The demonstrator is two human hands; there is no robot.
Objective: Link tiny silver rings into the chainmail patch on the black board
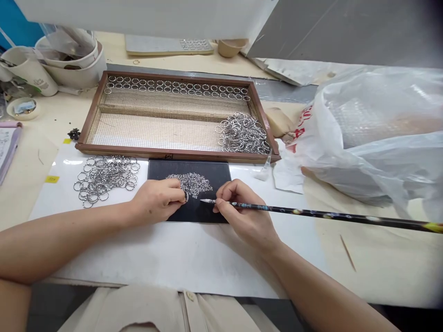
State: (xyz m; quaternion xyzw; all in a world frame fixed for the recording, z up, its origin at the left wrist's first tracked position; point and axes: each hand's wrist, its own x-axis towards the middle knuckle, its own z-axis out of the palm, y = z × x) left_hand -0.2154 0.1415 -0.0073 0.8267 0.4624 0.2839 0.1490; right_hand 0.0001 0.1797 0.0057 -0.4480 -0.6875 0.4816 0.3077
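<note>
My left hand (pixel 157 199) is closed in a pinch over the left part of a black mat (pixel 207 214), with a small ring (pixel 187 196) showing at its fingertips. My right hand (pixel 244 210) grips a long dark pen-like stick (pixel 311 213) whose pale pointed tip is directed left, close to the ring. Tiny shiny pieces (pixel 195 183) lie heaped on the mat between the hands. To the left, silver rings (pixel 107 177) are piled on the white sheet. Behind the mat, a brown-framed mesh tray (pixel 180 154) holds rows of rings and another ring pile (pixel 244 133).
A white plastic bag (pixel 374 138) bulges at the right. White containers (pixel 74 67) and a small dish (pixel 23 108) stand at the left. A thin wooden stick (pixel 348 252) lies at the right front. Behind the tray are a flat board (pixel 155 44) and a bowl (pixel 231 47).
</note>
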